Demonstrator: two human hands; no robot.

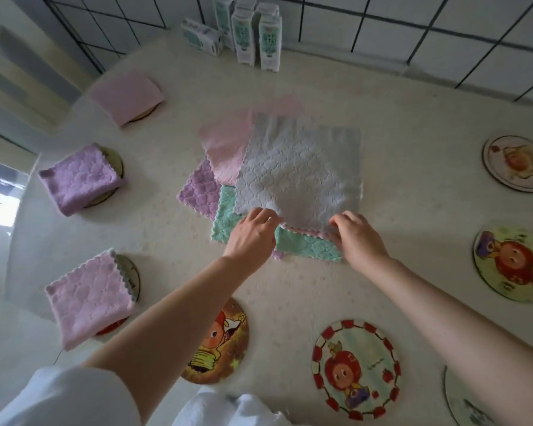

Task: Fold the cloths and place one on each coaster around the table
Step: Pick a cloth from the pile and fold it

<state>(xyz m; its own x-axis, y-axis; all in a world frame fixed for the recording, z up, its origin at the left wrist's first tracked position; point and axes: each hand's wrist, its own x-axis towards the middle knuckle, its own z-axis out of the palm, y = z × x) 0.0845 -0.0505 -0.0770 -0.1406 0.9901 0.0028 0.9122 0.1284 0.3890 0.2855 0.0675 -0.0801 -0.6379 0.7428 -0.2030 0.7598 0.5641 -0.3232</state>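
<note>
The pale desk [413, 149] fills the view, with a dark wire grid along its far edge. At its middle lies a loose pile of cloths. The grey cloth [302, 170] lies spread on top, the biggest piece showing. Under it, a pink cloth [225, 142] sticks out on the far left, a purple cloth [197, 189] on the left, and a green cloth [308, 245] along the near side.

Three folded cloths sit on coasters down the left side: a pink one [126, 96] farthest, a purple one [79, 178] in the middle and another pink one [90, 299] nearest. Each covers most of its coaster.

Bare round coasters with cartoon prints ring the near and right sides: one [220, 342] near left partly under the left forearm, one [356, 368] near centre, one [511, 264] on the right and one [516, 162] far right. A further one [462, 401] is cut off at the near right.

A cluster of white and green cartons [246, 29] stands at the far edge.

The left hand [253, 233] pinches the grey cloth's near left corner. The right hand [356, 238] pinches its near edge further right, fingers curled over the fabric.
</note>
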